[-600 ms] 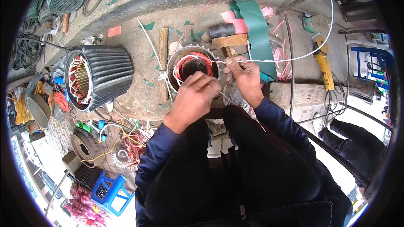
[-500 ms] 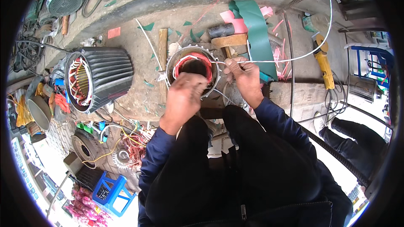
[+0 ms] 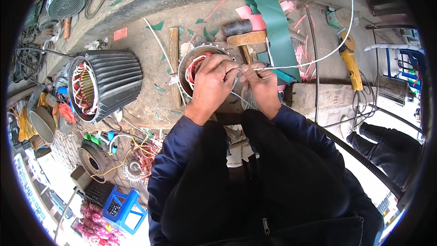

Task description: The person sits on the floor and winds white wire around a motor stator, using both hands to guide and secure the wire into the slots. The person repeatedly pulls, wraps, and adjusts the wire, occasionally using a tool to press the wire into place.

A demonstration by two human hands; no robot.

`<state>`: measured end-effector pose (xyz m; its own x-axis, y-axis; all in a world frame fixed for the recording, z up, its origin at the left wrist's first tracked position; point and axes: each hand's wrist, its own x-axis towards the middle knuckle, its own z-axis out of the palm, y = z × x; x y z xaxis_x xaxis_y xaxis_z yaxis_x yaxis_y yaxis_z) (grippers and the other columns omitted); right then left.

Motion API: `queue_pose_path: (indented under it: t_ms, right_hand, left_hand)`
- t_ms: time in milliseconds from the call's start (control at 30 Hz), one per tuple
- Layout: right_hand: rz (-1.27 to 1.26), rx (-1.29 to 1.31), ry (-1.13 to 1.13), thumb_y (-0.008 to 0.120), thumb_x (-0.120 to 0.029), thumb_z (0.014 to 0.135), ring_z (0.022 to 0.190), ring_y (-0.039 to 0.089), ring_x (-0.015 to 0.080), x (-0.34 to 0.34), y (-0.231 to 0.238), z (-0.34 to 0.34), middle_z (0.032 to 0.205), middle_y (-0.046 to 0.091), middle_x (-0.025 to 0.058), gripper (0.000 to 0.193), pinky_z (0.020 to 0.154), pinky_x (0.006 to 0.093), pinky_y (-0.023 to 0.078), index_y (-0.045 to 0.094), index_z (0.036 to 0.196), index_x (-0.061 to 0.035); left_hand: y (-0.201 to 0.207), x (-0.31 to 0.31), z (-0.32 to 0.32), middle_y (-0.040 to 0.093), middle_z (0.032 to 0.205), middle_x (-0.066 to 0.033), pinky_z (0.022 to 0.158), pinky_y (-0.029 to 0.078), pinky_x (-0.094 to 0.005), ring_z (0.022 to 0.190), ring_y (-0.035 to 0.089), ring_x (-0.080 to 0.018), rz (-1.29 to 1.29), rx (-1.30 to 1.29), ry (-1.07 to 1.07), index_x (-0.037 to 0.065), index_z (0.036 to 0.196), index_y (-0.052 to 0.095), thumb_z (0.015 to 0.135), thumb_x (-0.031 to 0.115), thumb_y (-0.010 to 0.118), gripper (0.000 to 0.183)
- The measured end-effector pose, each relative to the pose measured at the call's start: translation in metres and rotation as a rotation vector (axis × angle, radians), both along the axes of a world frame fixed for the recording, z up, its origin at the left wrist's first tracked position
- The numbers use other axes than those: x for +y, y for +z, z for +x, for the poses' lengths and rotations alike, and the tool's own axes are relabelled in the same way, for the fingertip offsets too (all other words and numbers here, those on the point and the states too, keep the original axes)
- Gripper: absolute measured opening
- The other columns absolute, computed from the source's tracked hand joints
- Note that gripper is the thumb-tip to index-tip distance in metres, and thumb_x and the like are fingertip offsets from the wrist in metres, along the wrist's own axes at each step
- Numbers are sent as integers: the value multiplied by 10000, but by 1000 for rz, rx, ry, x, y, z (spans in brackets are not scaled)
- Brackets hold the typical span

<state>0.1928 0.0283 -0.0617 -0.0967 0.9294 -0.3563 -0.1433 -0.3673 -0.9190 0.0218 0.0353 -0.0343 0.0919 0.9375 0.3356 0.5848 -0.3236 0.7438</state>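
In front of me stands a round metal stator housing (image 3: pixel 182 74), with red-edged winding (image 3: pixel 194 65) showing inside its bore. My left hand (image 3: pixel 210 83) reaches across the housing, its thumb and fingers pinched together at the right rim, on the near part of a white cord (image 3: pixel 314 64). Just to the right, my right hand (image 3: pixel 262 89) pinches the same cord between thumb and forefinger. From there the cord runs right and curves up to the top edge. The two hands' fingertips almost touch. My left hand hides much of the winding and the cord's near end.
A finned motor housing (image 3: pixel 116 82) lies at left. Beyond the stator are a wooden stick (image 3: pixel 175 64), a mallet (image 3: pixel 237 28) and a green sheet (image 3: pixel 282 41). A yellow angle grinder (image 3: pixel 351 70) lies at right. A blue stool (image 3: pixel 123 209) stands lower left; someone's dark-trousered legs (image 3: pixel 387 148) show at right.
My left hand has moved up and right from the stator's near side to the cord beside my right hand. The right hand has shifted slightly left and down.
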Motion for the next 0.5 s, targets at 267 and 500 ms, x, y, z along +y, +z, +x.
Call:
queue_pose_path:
  t_ms: [267,500]
  right_hand:
    - [2,111,41,655,-128,1084,648,632,118,-11,1,-4,840,737,72,162,620,276,532,712,988,-11]
    - [-98,239,-30,645,-135,1090,595,652,140,-10,11,-9,783,716,83,224,544,284,531,716,939,14]
  left_hand:
    - [1,8,-22,755,992,-75,879,563,-372,948,716,-278,-93,-2,-174,47,945,783,842,35,816,108]
    - [8,18,-32,755,1011,-85,893,565,-392,971,715,-303,-137,119,-322,62,1003,783,860,112,811,154]
